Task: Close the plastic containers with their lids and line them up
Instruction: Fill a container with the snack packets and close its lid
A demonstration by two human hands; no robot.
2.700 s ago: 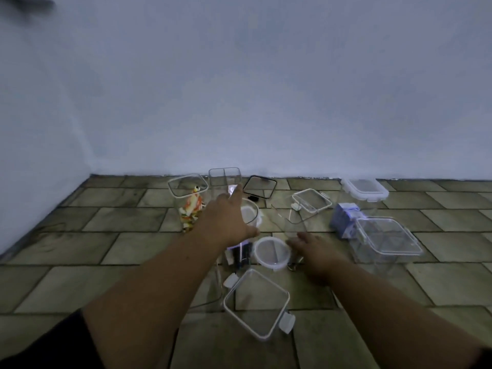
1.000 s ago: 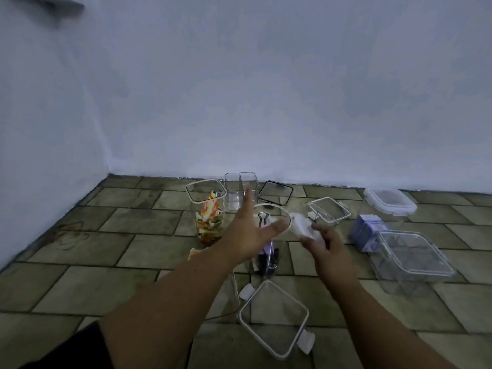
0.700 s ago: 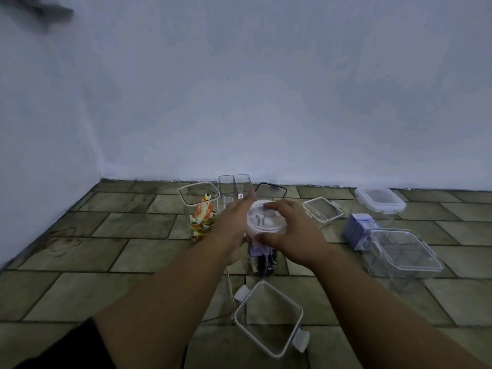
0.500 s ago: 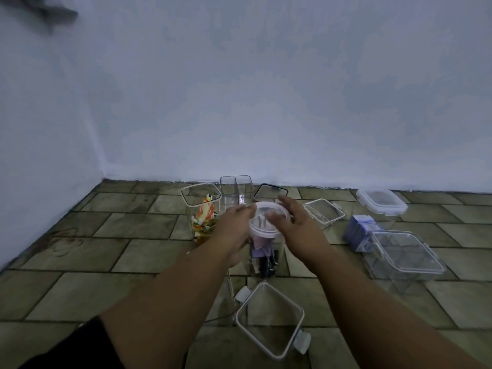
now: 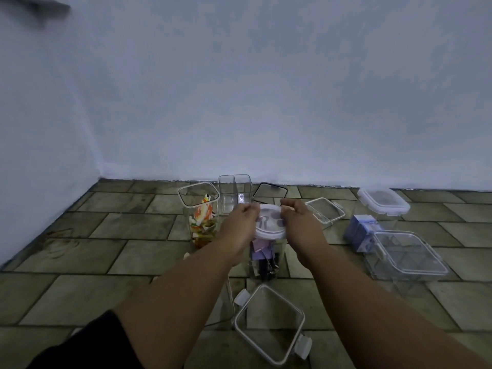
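On the tiled floor point(image 5: 106, 249), left hand point(image 5: 239, 225) and right hand point(image 5: 299, 222) grip one round lid point(image 5: 269, 225).

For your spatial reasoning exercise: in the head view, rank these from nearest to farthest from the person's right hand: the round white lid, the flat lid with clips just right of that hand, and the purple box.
1. Round white lid: held at its rim by the right hand.
2. Flat lid with clips: just right of the hand.
3. Purple box: farther right.
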